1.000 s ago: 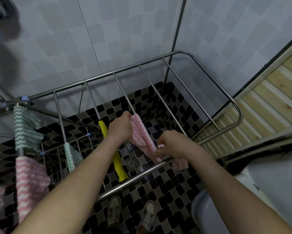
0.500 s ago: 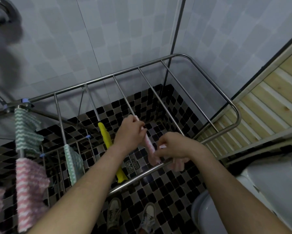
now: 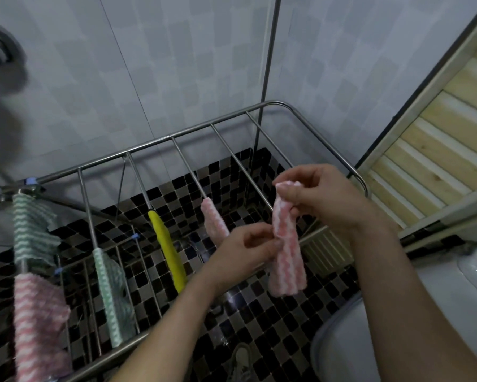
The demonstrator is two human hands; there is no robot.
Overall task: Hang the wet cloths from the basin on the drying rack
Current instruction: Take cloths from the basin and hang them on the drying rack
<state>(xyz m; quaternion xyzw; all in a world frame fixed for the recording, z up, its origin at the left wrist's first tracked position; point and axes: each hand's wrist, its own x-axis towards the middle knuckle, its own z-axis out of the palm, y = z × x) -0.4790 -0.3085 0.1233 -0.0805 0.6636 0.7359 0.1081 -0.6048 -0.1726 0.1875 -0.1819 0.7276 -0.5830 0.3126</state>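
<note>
A steel drying rack spans the view at waist height. I hold a folded pink-and-white cloth upright above the rack's right side. My right hand pinches its top end, and my left hand grips its middle from the left. On the rack's rods hang another pink cloth, a yellow cloth, a green-striped cloth, and at far left a green cloth above a pink one. The basin is not in view.
Tiled walls stand behind the rack, and a vertical pipe runs down the corner. A wooden slatted panel leans at right. A white rounded object sits at lower right. The floor is black-and-white mosaic, with my shoes below.
Both hands left the pink cloth they had laid over the middle rod; it now hangs there. They have moved right and up and hold a second pink cloth.
</note>
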